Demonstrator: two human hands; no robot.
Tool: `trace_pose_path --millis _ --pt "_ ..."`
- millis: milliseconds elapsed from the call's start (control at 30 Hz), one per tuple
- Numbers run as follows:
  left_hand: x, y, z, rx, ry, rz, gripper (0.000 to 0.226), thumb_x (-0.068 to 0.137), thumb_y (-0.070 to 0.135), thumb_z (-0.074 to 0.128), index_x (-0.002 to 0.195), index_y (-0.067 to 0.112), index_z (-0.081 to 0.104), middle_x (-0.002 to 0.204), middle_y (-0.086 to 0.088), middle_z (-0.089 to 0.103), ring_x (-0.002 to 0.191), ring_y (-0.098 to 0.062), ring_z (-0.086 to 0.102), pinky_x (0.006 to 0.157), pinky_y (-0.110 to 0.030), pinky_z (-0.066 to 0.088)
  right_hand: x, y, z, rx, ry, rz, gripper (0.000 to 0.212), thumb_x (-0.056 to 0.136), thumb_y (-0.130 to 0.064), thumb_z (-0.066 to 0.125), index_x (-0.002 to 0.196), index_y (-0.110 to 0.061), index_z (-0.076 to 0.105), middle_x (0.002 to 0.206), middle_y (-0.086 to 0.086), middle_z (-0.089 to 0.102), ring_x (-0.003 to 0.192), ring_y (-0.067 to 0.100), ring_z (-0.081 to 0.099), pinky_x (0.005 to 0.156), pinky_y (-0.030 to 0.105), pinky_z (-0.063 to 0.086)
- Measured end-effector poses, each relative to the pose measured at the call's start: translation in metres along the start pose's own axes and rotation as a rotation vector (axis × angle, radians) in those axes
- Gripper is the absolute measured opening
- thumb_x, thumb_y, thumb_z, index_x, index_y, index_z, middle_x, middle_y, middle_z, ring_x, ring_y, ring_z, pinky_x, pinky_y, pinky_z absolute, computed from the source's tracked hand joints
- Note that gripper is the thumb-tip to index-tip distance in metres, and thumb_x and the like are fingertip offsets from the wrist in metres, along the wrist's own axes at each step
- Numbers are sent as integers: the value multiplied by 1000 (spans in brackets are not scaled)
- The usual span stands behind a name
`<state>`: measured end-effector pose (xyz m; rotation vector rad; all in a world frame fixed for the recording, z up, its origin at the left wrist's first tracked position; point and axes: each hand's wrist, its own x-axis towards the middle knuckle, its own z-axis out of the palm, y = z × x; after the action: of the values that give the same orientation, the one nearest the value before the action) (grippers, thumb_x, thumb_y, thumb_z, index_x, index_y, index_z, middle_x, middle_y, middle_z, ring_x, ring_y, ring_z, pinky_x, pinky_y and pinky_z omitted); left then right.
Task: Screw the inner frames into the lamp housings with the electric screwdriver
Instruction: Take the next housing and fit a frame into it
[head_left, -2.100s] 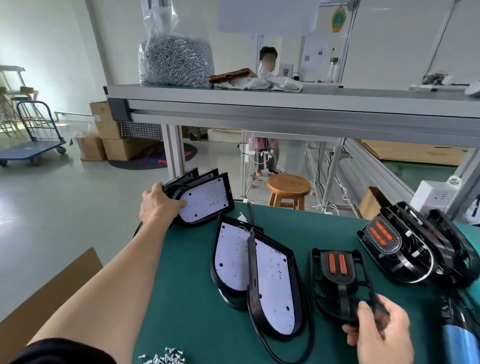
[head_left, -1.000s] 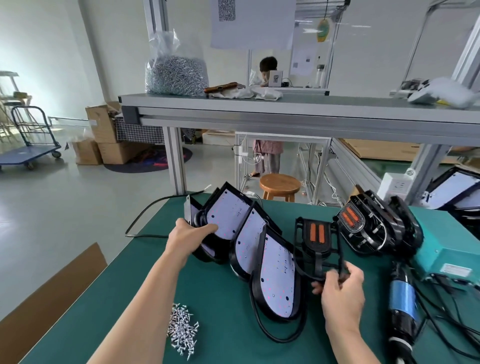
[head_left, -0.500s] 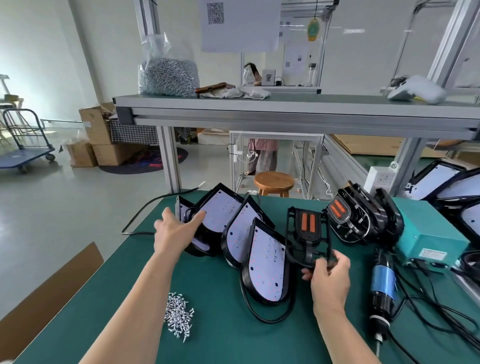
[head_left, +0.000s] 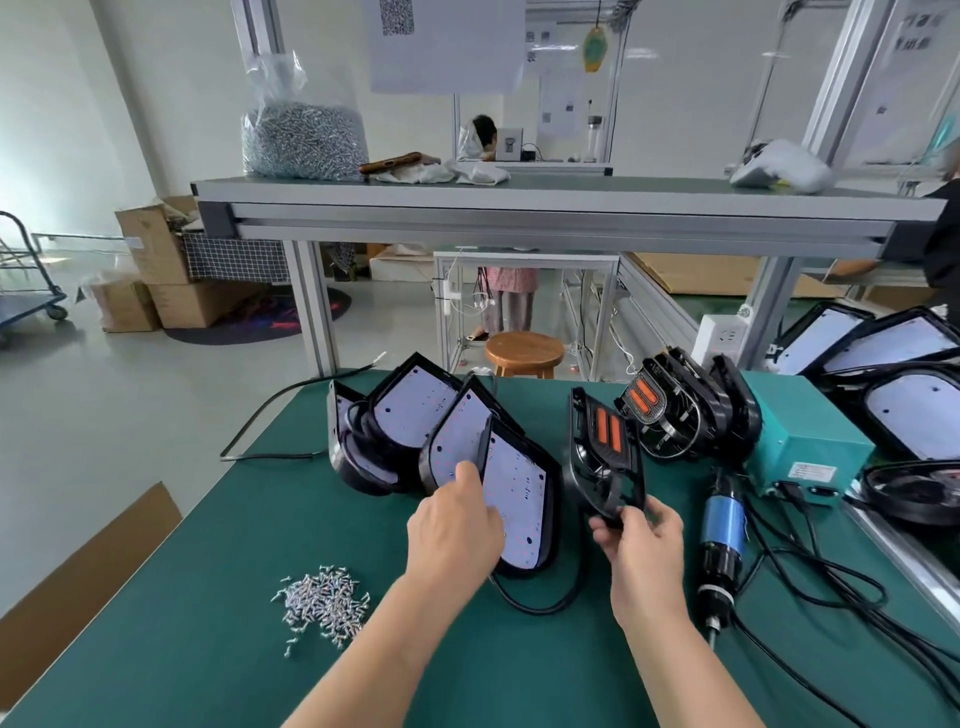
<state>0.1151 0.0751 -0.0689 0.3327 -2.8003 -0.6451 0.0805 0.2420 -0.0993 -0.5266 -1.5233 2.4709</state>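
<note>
A loose heap of small silver screws (head_left: 322, 605) lies near left on the green table mat (head_left: 208, 649). Right of it, the left hand (head_left: 454, 525) lays its fingers on the white dotted board of the nearest black, teardrop-shaped lamp housing (head_left: 524, 499); whether it grips the rim I cannot tell. Just right, the right hand (head_left: 641, 540) pinches the near end of a black plastic inner frame (head_left: 605, 452) with two orange strips, tilted up beside that housing. Further right lies the black-and-blue cylindrical electric screwdriver (head_left: 722, 545), near a teal metal box (head_left: 800, 441). A grey aluminium shelf (head_left: 519, 208) spans the far side.

Pale walls (head_left: 62, 104), glossy grey floor (head_left: 130, 405), wooden stool (head_left: 523, 349) beyond the green bench (head_left: 208, 597), stacked cardboard boxes (head_left: 156, 244), blue trolley (head_left: 31, 301).
</note>
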Motion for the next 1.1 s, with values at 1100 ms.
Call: trace_pose_path --millis 1100 --pt "-77 15 35 -899 -145 -306 34 104 30 39 132 35 57 76 3 71 59 -16 66 54 -39 58 -90 -20 -75 -1227 -172 -458 22 92 -49 64 96 -32 51 94 -11 53 80 20 61 70 35 42"
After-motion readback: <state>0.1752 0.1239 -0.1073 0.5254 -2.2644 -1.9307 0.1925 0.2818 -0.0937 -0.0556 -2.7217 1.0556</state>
